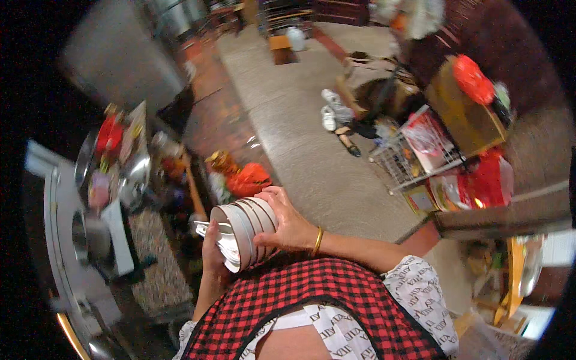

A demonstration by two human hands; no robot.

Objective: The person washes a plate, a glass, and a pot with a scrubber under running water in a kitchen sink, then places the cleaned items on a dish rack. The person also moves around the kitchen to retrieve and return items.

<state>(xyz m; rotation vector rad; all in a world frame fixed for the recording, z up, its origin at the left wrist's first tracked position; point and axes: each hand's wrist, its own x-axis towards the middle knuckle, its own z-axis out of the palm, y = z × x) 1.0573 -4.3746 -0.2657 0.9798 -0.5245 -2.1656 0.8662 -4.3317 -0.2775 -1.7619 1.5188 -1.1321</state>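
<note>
Both hands carry a stack of several white bowls point(245, 225), tipped on its side against the front of a red-and-black checked apron point(315, 283). My left hand point(215, 245) grips the rim at the open mouth of the stack. White spoons point(228, 245) lie inside the outermost bowl, their handles sticking out near my left thumb. My right hand point(281, 218) is wrapped around the other end, over the bases, with the thumb along the side of the bowls. A gold-coloured bangle circles the right wrist. The undersides of the bowls are partly hidden.
A granite counter point(157, 265) with a steel pot and clutter runs along the left. Red plastic bags point(249, 179) lie beyond the bowls. Shoes point(329, 118) are on the floor ahead. A wire rack point(400, 166), cardboard box point(468, 112) and red bags stand at the right.
</note>
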